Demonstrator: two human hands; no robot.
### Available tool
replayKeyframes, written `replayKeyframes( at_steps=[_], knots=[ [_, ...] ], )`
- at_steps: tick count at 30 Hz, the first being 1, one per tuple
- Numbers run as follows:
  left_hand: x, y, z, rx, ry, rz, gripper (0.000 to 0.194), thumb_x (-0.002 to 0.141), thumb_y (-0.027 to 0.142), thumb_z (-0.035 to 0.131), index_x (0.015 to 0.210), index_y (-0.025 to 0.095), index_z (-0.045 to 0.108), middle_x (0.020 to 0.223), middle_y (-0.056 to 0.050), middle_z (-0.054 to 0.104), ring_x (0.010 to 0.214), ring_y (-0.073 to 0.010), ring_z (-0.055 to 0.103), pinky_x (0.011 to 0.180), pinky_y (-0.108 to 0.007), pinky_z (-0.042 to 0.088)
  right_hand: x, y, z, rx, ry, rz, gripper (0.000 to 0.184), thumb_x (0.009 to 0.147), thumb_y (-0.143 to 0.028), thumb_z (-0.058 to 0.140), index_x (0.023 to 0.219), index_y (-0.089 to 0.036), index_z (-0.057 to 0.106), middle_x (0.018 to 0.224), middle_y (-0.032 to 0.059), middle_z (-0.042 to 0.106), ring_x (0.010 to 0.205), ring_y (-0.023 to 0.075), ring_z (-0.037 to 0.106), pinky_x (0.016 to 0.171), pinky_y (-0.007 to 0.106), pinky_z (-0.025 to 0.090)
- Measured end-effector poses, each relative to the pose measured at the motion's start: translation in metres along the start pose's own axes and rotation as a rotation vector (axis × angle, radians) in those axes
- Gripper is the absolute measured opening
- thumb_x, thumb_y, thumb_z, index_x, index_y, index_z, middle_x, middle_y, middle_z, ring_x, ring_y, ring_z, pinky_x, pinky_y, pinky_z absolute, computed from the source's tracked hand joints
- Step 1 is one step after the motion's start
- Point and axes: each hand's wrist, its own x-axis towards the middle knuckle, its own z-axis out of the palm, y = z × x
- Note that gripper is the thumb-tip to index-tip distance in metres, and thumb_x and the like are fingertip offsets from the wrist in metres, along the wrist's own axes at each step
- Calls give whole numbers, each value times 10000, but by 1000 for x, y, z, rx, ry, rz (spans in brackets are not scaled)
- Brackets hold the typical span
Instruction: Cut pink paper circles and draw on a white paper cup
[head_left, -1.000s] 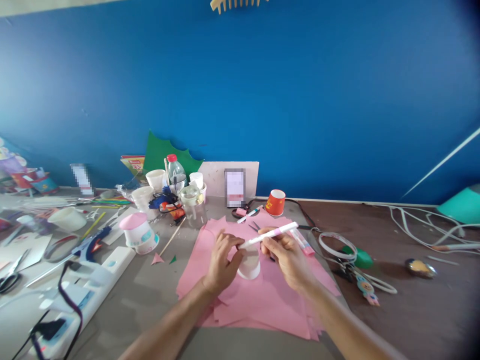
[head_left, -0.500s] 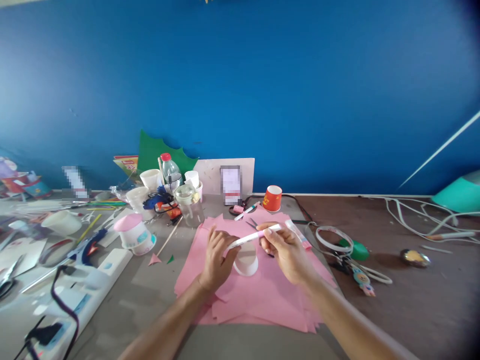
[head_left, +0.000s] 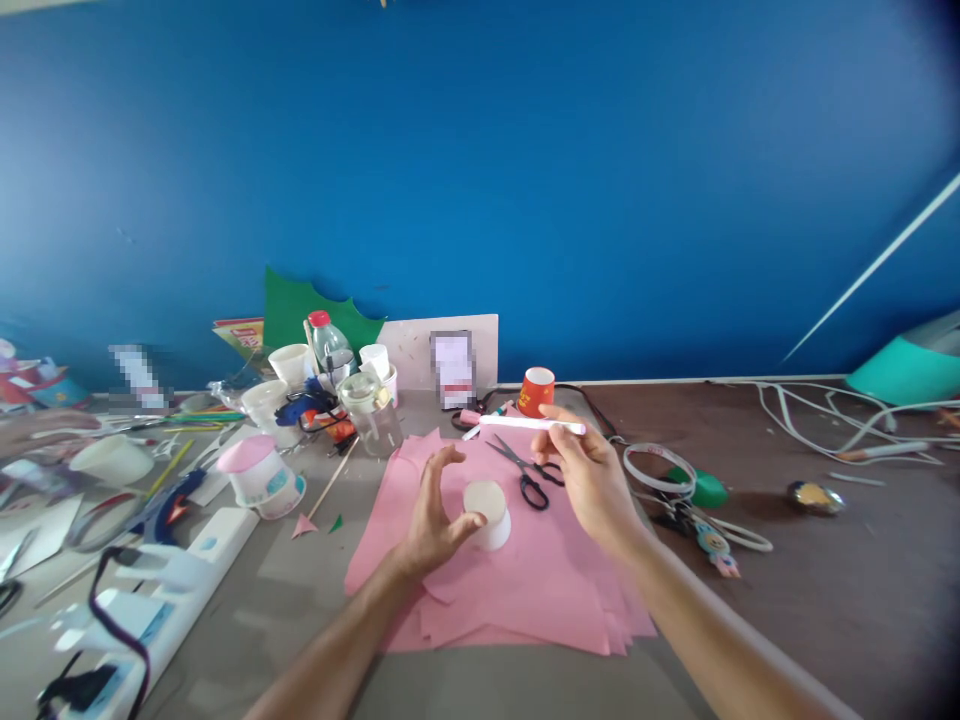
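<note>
A white marker pen (head_left: 517, 424) with a pinkish tint is pinched in the fingers of my right hand (head_left: 589, 475), held nearly level above the pink paper sheets (head_left: 525, 600). Fingers curved and apart, my left hand (head_left: 435, 510) holds nothing. Its thumb reaches to the edge of a white paper cup (head_left: 491, 525) standing upside down on the sheets; whether they touch I cannot tell. Black-handled scissors (head_left: 529, 475) lie partly open on the paper, between the cup and my right hand.
A red paper cup (head_left: 537, 392) and a propped phone (head_left: 453, 370) stand behind the sheets. To the left are a glass jar (head_left: 371, 415), a pink-topped cup (head_left: 259, 475) and a white power strip (head_left: 195, 580). Cables and a white ring (head_left: 660, 470) lie on the right.
My left hand has come off the marker pen and opened beside the white cup. My right hand has carried the pen slightly right and up, uncovering the scissors and the cup's top.
</note>
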Motion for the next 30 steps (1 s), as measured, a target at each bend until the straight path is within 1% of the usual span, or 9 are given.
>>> replayKeyframes(
  at_steps=[4, 7, 10, 13, 16, 21, 24, 28, 30],
  knots=[
    [0, -1, -2, -191, -200, -89, 995, 707, 717, 551, 1458, 212, 137, 1312, -200, 441, 1246, -324, 433, 1036, -520, 327, 11, 22, -13, -336, 68, -101, 303, 834, -409, 581, 1035, -191, 645, 713, 15, 628, 671, 173, 592, 652, 304, 476],
    [-1, 2, -3, -239, -308, -126, 1101, 631, 711, 639, 1467, 204, 134, 1385, -222, 384, 1306, -351, 372, 1070, -526, 291, 11, 36, -17, -485, 25, -114, 271, 869, -368, 522, 1041, -185, 623, 791, 42, 661, 699, 189, 620, 670, 314, 489],
    [-3, 3, -1, -198, -331, -233, 1051, 634, 595, 734, 1453, 192, 214, 1393, -213, 399, 1302, -353, 381, 1080, -522, 290, 6, 42, -15, -630, -60, -236, 226, 884, -280, 491, 1057, -195, 608, 939, 78, 677, 823, 215, 625, 742, 337, 491],
    [-3, 3, 1, -180, -267, -346, 898, 664, 489, 758, 1398, 179, 344, 1359, -183, 454, 1251, -330, 445, 1062, -481, 338, 1, 46, -12, -748, -195, -335, 273, 855, -204, 513, 1113, -198, 602, 939, 86, 680, 900, 243, 603, 811, 381, 481],
    [0, 2, 0, -307, -145, -395, 841, 673, 491, 749, 1367, 186, 386, 1288, -156, 526, 1163, -306, 522, 971, -419, 440, -3, 48, -9, -773, -327, -313, 325, 822, -182, 570, 1144, -211, 600, 964, 83, 681, 925, 246, 597, 826, 387, 482],
    [5, 1, -2, -549, -46, -456, 785, 692, 519, 727, 1348, 240, 399, 1165, -109, 608, 1004, -278, 602, 813, -360, 508, -7, 54, -5, -762, -358, -218, 241, 838, -214, 580, 1069, -220, 646, 973, 84, 689, 901, 238, 610, 796, 375, 486],
    [7, 4, -2, -646, -11, -469, 757, 691, 535, 721, 1327, 237, 438, 1148, -111, 613, 968, -270, 613, 764, -340, 511, -4, 58, -6, -791, -302, -231, 226, 832, -188, 548, 1022, -223, 666, 925, 76, 699, 850, 232, 619, 776, 379, 484],
    [11, 5, -3, -657, 82, -494, 727, 685, 556, 713, 1290, 214, 499, 1102, -119, 628, 926, -243, 620, 730, -318, 510, 4, 60, -13, -742, -96, -196, 260, 818, -182, 489, 1016, -205, 656, 949, 75, 708, 817, 208, 640, 719, 331, 508],
    [12, 2, -5, -658, 124, -505, 729, 688, 563, 705, 1297, 221, 494, 1083, -108, 629, 897, -224, 622, 712, -302, 507, 8, 59, -17, -737, -29, -179, 263, 817, -200, 478, 1016, -191, 651, 950, 77, 713, 794, 202, 645, 690, 317, 514]
  ],
)
